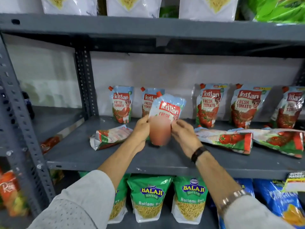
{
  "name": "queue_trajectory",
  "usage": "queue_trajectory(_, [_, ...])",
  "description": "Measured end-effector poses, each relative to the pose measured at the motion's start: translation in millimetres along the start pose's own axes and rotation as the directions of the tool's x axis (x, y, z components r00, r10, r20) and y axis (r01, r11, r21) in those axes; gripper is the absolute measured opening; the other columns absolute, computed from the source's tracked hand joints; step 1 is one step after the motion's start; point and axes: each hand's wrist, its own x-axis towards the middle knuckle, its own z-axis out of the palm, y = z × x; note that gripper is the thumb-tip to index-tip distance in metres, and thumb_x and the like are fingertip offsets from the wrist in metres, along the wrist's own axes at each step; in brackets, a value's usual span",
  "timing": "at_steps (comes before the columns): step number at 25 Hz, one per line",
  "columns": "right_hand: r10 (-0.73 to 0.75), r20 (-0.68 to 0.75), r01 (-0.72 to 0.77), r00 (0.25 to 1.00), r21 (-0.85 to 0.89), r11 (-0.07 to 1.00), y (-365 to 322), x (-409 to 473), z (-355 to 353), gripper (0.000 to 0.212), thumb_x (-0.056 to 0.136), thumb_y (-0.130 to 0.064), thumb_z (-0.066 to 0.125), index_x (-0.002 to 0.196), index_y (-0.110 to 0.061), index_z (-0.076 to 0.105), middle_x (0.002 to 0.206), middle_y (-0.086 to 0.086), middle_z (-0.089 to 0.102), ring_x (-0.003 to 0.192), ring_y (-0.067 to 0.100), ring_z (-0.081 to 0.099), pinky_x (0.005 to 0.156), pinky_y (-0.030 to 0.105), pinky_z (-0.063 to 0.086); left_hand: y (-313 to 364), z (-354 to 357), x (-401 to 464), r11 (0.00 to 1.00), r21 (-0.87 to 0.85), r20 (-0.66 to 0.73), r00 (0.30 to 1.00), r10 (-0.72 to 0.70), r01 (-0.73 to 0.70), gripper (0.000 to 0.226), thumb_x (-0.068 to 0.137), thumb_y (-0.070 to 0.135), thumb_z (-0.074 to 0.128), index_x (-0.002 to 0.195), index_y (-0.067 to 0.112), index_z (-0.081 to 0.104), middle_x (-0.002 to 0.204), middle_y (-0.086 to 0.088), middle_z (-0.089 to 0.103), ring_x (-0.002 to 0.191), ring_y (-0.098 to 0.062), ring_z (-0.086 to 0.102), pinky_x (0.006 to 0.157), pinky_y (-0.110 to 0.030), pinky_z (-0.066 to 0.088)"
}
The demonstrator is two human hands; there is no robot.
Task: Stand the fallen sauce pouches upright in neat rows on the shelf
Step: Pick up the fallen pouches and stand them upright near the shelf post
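Note:
A tomato sauce pouch [165,116] stands near upright at the middle of the grey shelf [165,159], tilted a little to the right and blurred. My left hand [142,128] grips its left side and my right hand [183,131] its right side. Behind it two pouches [121,104] stand by the back wall, and three more [209,104] stand at the back right. One pouch [110,136] lies flat to the left of my hands. Two pouches [226,139] lie flat on the right.
A perforated grey upright [85,83] stands at the back left of the shelf. Green snack bags [148,197] and blue bags [277,199] fill the shelf below. White bags [133,5] sit on the shelf above. A red packet [49,143] lies on the neighbouring shelf.

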Motion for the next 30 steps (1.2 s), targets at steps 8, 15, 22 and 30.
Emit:
queue_trajectory(8, [-0.160, -0.117, 0.127, 0.980, -0.253, 0.959, -4.7, 22.6, -3.1, 0.024, 0.095, -0.003, 0.062, 0.119, -0.003, 0.065, 0.121, 0.014, 0.072, 0.110, 0.025, 0.069, 0.096, 0.047, 0.058, -13.8, 2.8, 14.3, 0.998, -0.052, 0.020, 1.000, -0.022, 0.023, 0.035, 0.106, 0.015, 0.039, 0.133, 0.019, 0.061, 0.140, -0.002, 0.063, 0.105, -0.006, 0.061, 0.084, -0.028, 0.050])
queue_trajectory(15, [-0.139, 0.001, 0.133, 0.990, -0.290, 0.948, -2.4, 30.5, -1.4, 0.028, 0.099, -0.013, 0.059, 0.125, -0.006, 0.060, 0.125, 0.014, 0.069, 0.115, 0.027, 0.066, 0.099, 0.049, 0.056, -14.8, -5.7, 28.9, 0.997, -0.036, -0.027, 0.997, -0.071, 0.070, 0.038, 0.106, 0.013, 0.037, 0.136, 0.021, 0.059, 0.143, -0.005, 0.060, 0.126, -0.020, 0.056, 0.095, -0.036, 0.049])
queue_trajectory(22, [-0.082, 0.018, 0.084, 0.996, -0.259, 0.962, 5.9, 25.2, -6.6, 0.031, 0.100, -0.020, 0.057, 0.129, -0.008, 0.059, 0.127, 0.008, 0.068, 0.113, 0.020, 0.067, 0.082, 0.027, 0.058, -18.6, -13.9, 21.1, 0.991, 0.083, 0.068, 0.992, -0.107, 0.101, 0.046, 0.103, 0.003, 0.041, 0.144, 0.021, 0.050, 0.149, 0.000, 0.054, 0.138, -0.019, 0.046, 0.105, -0.035, 0.039])
queue_trajectory(30, [-0.271, -0.251, 0.152, 0.929, -0.409, 0.900, 4.4, 1.2, -11.1, 0.037, 0.083, -0.051, 0.072, 0.083, -0.014, 0.065, 0.079, 0.003, 0.071, 0.078, 0.029, 0.072, 0.072, 0.050, 0.062, 19.9, -52.7, -15.7, 0.586, 0.795, 0.015, 0.971, 0.238, -0.156, 0.051, 0.084, 0.003, 0.068, 0.130, 0.017, 0.052, 0.126, -0.001, 0.061, 0.107, -0.013, 0.058, 0.090, -0.027, 0.048])
